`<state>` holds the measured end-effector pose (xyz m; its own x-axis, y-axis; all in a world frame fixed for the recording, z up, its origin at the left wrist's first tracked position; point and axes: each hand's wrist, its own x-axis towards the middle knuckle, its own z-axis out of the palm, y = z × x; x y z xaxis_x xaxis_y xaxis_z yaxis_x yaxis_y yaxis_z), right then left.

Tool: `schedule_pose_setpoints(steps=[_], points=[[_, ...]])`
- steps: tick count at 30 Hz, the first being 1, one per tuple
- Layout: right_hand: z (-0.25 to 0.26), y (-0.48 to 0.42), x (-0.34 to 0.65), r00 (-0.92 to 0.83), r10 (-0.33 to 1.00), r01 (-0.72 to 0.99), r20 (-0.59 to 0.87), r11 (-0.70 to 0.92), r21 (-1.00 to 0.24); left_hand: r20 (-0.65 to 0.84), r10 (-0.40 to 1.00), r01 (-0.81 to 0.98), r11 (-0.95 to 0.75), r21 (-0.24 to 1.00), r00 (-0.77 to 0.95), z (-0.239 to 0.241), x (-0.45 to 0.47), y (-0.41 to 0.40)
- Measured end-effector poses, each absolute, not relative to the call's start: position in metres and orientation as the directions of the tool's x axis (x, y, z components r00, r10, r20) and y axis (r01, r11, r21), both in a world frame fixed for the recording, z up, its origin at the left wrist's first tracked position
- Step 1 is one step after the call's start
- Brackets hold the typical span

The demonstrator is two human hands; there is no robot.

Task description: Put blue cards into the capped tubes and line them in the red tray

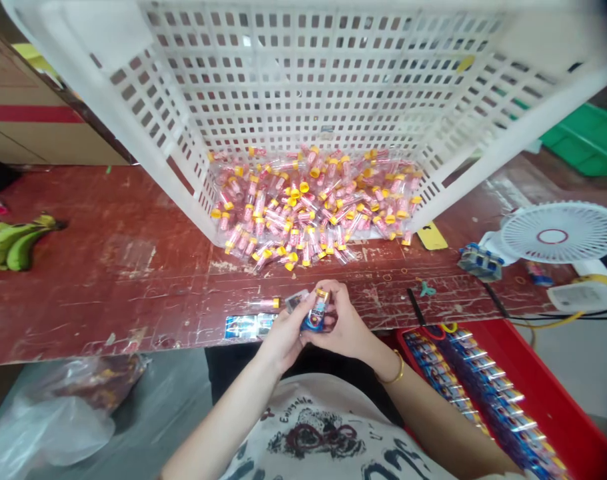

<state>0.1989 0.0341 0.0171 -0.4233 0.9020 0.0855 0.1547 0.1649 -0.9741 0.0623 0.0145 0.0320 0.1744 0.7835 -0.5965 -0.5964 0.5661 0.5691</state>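
Both hands meet at the near edge of the worn red table [133, 280]. My left hand [285, 333] and my right hand [344, 321] are closed together on one small tube with a yellow cap and a blue label [317, 311]. A clear wrapper piece [296, 300] shows by the left fingers. Beyond the hands, a heap of small pink tubes with yellow caps [308, 207] spills from a tipped white plastic crate [303, 87]. One loose tube [266, 303] lies just left of my hands.
A shiny blue label strip [247, 325] lies at the table edge. A red bin [558, 400] at lower right holds rows of packed blue items. Green bananas [13, 240] lie far left. A white fan [558, 233], cables and a green bin [583, 137] sit right.
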Motion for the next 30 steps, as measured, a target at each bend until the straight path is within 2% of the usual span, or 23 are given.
schedule_pose_setpoints(steps=[4, 11, 13, 16, 18, 20, 23, 27, 30], points=[[0.014, 0.034, 0.2, -0.364, 0.925, 0.185, 0.112, 0.19, -0.964, -0.576, 0.805, -0.538, 0.55, 0.638, 0.141, 0.033, 0.062, 0.004], [0.015, 0.032, 0.208, -0.342, 0.934, 0.039, 0.107, 0.128, -0.991, -0.587, 0.797, -0.514, 0.565, 0.646, 0.14, 0.031, 0.068, 0.005], [0.016, 0.035, 0.214, -0.347, 0.936, -0.038, 0.061, 0.051, -0.998, -0.579, 0.8, -0.5, 0.569, 0.652, 0.156, 0.03, 0.071, 0.005], [0.016, 0.037, 0.227, -0.305, 0.946, -0.157, -0.107, -0.161, -0.974, -0.573, 0.798, -0.451, 0.588, 0.672, 0.186, 0.028, 0.078, 0.003], [0.013, 0.035, 0.235, -0.25, 0.951, -0.204, -0.181, -0.235, -0.95, -0.583, 0.789, -0.413, 0.604, 0.681, 0.193, 0.029, 0.086, 0.002], [0.009, 0.03, 0.243, -0.209, 0.962, -0.23, -0.173, -0.221, -0.948, -0.592, 0.779, -0.382, 0.622, 0.684, 0.207, 0.029, 0.094, 0.001], [0.005, 0.02, 0.252, -0.175, 0.981, -0.23, -0.082, -0.122, -0.966, -0.598, 0.766, -0.379, 0.64, 0.669, 0.237, 0.028, 0.104, 0.0], [0.004, 0.01, 0.258, -0.24, 0.968, -0.137, 0.067, 0.035, -0.99, -0.641, 0.728, -0.41, 0.676, 0.612, 0.244, 0.025, 0.111, 0.0], [0.006, 0.008, 0.259, -0.264, 0.959, -0.081, 0.099, 0.08, -0.993, -0.666, 0.706, -0.4, 0.697, 0.595, 0.241, 0.024, 0.111, 0.001]])
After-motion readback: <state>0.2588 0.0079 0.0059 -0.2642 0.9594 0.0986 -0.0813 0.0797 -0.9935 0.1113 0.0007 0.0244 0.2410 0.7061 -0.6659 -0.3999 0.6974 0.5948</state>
